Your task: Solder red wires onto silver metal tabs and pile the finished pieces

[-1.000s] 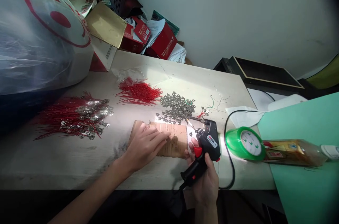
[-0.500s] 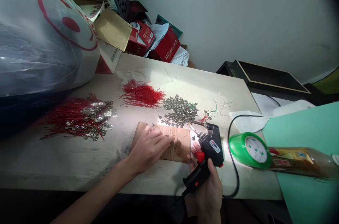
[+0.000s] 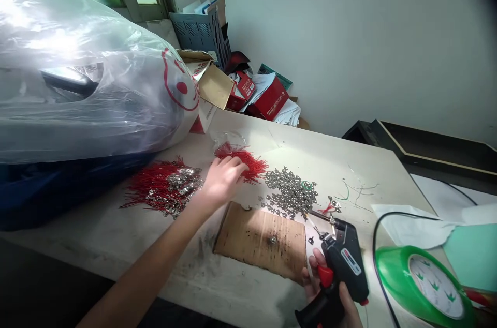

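Soldering gun (image 3: 344, 250): right hand (image 3: 309, 282) grips it, tip points forward-left. Red wires (image 3: 255, 165): lengthwise roughly left-right; left hand (image 3: 224, 179) over them, hold unclear.

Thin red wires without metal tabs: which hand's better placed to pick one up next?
Left, I'd say: the left hand covers part of the thin red wires. The right hand is farther off and occupied, gripping the black, pistol-shaped soldering gun.
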### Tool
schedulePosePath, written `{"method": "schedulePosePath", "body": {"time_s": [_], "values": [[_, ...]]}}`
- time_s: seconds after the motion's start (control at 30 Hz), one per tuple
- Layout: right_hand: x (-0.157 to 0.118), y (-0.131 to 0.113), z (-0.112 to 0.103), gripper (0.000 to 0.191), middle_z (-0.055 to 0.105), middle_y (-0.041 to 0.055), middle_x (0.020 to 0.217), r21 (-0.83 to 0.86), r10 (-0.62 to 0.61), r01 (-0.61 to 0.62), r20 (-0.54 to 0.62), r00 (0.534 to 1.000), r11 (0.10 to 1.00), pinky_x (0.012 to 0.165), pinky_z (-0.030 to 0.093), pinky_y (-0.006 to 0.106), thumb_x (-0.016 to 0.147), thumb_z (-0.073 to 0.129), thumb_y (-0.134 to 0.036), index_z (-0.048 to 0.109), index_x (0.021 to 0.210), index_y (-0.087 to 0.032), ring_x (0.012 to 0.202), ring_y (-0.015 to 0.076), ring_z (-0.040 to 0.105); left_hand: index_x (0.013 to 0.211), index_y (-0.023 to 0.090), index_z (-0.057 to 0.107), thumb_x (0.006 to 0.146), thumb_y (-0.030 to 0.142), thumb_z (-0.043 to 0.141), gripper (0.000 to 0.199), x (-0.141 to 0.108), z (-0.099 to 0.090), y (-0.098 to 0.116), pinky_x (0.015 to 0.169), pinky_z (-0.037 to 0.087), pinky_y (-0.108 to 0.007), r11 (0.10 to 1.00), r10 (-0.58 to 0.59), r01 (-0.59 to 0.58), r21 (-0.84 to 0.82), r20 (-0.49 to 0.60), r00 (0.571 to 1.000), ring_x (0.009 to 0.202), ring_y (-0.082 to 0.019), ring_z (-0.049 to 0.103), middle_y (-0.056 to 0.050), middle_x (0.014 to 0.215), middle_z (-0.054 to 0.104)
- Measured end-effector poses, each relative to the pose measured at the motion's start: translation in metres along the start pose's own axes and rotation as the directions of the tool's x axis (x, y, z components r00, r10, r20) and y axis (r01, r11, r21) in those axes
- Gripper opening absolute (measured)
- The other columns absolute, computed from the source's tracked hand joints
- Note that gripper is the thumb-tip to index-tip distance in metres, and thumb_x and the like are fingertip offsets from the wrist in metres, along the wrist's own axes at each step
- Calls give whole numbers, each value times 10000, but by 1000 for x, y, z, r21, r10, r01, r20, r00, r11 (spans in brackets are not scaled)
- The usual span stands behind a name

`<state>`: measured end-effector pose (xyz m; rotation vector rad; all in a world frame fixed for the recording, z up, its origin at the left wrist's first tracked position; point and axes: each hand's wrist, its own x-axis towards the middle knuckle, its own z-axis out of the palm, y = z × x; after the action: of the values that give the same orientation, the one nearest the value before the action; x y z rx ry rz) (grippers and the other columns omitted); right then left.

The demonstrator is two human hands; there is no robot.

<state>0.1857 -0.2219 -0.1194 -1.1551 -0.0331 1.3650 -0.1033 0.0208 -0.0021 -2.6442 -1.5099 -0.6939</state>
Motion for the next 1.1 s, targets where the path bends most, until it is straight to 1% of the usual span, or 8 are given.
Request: {"method": "schedulePosePath", "body": {"time_s": [0.13, 0.37, 0.5, 0.6, 0.67, 0.77, 0.93, 1.1], "values": [[2, -1, -1, 573, 718, 77, 1313, 29, 3, -4, 13, 1000, 1000, 956, 632, 466, 779, 804, -514, 723, 1301, -292, 1161, 330, 710, 810, 225, 739, 829, 145, 624, 141, 17, -3, -23, 805, 401, -397, 999, 15, -18, 46, 53, 998, 874, -245, 632, -60, 895, 710], [-4, -2, 11, 532, 682, 61, 1377, 84, 4, -3, -9, 1000, 996, 945, 635, 421, 800, 788, -526, 734, 1282, -306, 1180, 305, 701, 732, 218, 736, 771, 133, 625, 146, 10, -4, -27, 823, 386, -403, 996, 42, -49, 73, 99, 994, 890, -238, 612, -62, 924, 686], [-18, -6, 34, 506, 702, 64, 1345, 106, -65, 67, -28, 998, 992, 1015, 596, 433, 815, 789, -493, 733, 1278, -297, 1188, 283, 695, 685, 199, 710, 753, 113, 616, 145, 14, -3, -29, 835, 383, -408, 994, 68, -78, 71, 128, 989, 933, -248, 607, -67, 923, 687], [-33, -11, 60, 417, 710, 40, 1334, 155, -85, 103, -116, 990, 983, 1037, 576, 373, 827, 777, -503, 774, 1180, -281, 1175, 236, 698, 685, 191, 702, 741, 112, 616, 130, 16, -3, -30, 858, 384, -412, 992, 102, -111, 59, 142, 985, 956, -251, 599, -74, 939, 693], [-41, -14, 75, 406, 714, 41, 1324, 158, -88, 111, -147, 985, 981, 1078, 545, 369, 834, 772, -498, 777, 1166, -265, 1175, 223, 695, 695, 190, 707, 747, 122, 615, 125, 17, -3, -31, 876, 385, -419, 991, 116, -125, 52, 146, 982, 957, -252, 595, -76, 948, 697], [-47, -17, 90, 388, 730, 53, 1289, 147, -117, 145, -181, 976, 979, 1147, 485, 441, 848, 755, -476, 776, 1155, -240, 1178, 237, 692, 708, 188, 712, 769, 137, 614, 126, 15, -6, -32, 886, 378, -425, 990, 123, -131, 46, 142, 982, 969, -256, 598, -74, 971, 709], [-49, -19, 93, 395, 746, 82, 1241, 136, -175, 198, -168, 970, 971, 1141, 480, 514, 857, 754, -457, 768, 1161, -206, 1178, 270, 690, 758, 184, 712, 818, 172, 626, 105, 6, -17, -28, 853, 353, -417, 990, 132, -137, 28, 146, 980, 976, -258, 619, -64, 1024, 736], [-49, -18, 90, 388, 731, 81, 1273, 142, -219, 234, -110, 969, 962, 1102, 505, 521, 881, 731, -425, 747, 1216, -230, 1184, 272, 684, 762, 183, 692, 853, 180, 597, 131, -3, -20, -27, 829, 335, -408, 990, 99, -111, 82, 141, 985, 922, -251, 640, -45, 948, 756]]}}
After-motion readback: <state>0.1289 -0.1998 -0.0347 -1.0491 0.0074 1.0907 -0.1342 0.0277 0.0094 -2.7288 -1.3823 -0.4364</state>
